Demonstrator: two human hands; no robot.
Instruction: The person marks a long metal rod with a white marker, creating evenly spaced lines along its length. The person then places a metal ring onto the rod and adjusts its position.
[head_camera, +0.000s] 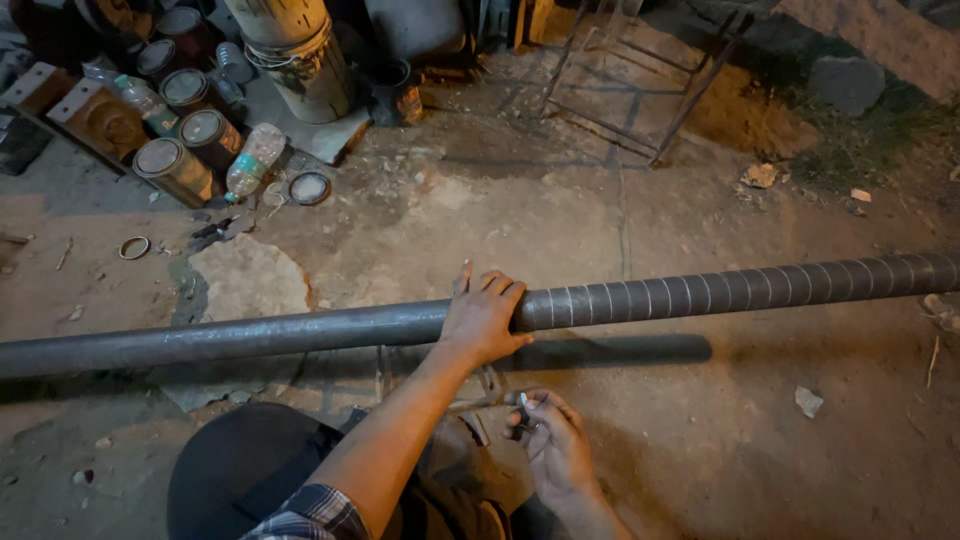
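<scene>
A long dark metal pipe (700, 292) lies across the view from left to right, a little above the ground. Its right half carries many thin white chalk rings. My left hand (483, 320) rests on top of the pipe near its middle, fingers curled over it where the rings begin. Below the pipe, my right hand (552, 440) is palm up near the ground, fingers pinched on a small pale marking piece (524, 403). My knee in dark cloth (245, 465) is at the bottom left.
Several paint tins (172, 168) and plastic bottles (255, 158) stand at the upper left, beside a wide wrapped post (295, 55). A metal rod frame (640, 90) leans at the top. Stones and scraps lie on the dirt floor, with a metal ring (134, 247) at left.
</scene>
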